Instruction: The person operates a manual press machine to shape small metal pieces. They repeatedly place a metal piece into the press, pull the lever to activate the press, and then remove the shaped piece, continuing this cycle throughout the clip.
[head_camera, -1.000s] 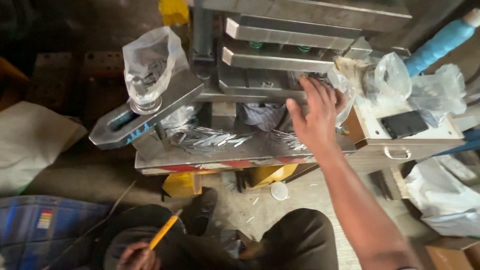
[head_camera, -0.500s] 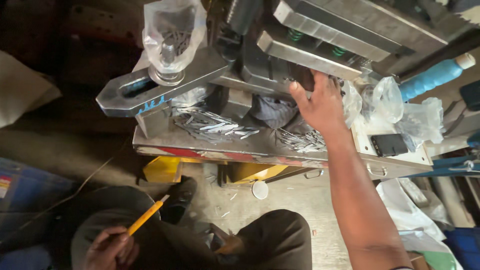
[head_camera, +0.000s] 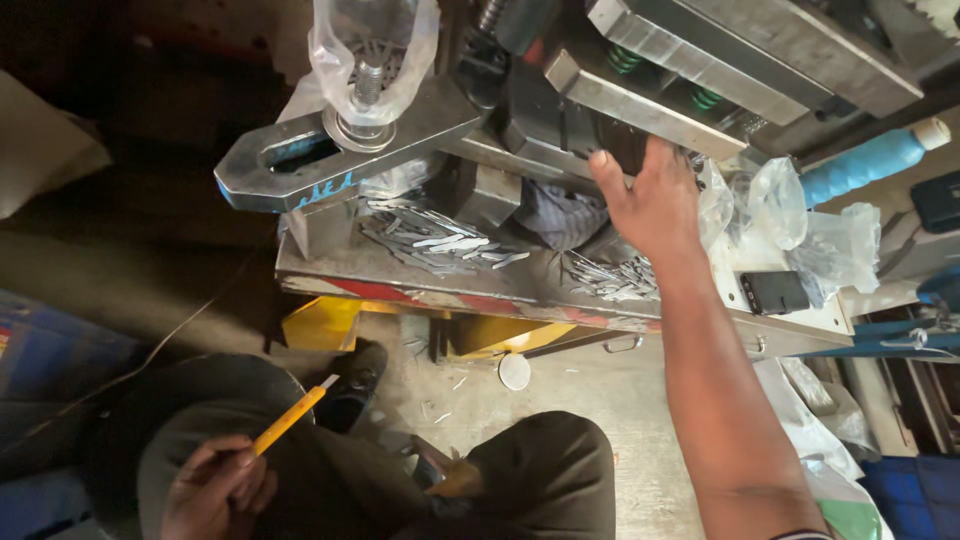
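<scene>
My right hand (head_camera: 650, 200) reaches into the steel press die (head_camera: 640, 95), fingers against the underside of its plates; I cannot see anything in it. Below it lies a heap of thin metal strips (head_camera: 610, 278) on the press bed (head_camera: 420, 290). A second spread of metal strips (head_camera: 430, 240) lies to the left on the same bed. My left hand (head_camera: 215, 490) rests by my knee at the lower left and grips a yellow stick-like tool (head_camera: 290, 415) pointing up and right.
A heavy steel clamp arm (head_camera: 330, 155) with a bolt juts out left, a clear plastic bag (head_camera: 370, 50) over it. A black phone (head_camera: 775, 292) lies on the right ledge near crumpled plastic bags (head_camera: 800, 215) and a blue roll (head_camera: 865, 160). Yellow frame parts (head_camera: 320, 325) stand below.
The view has swung down and left, so the press sits higher in frame. My right hand stays at the die. My left hand with the yellow tool shows more fully.
</scene>
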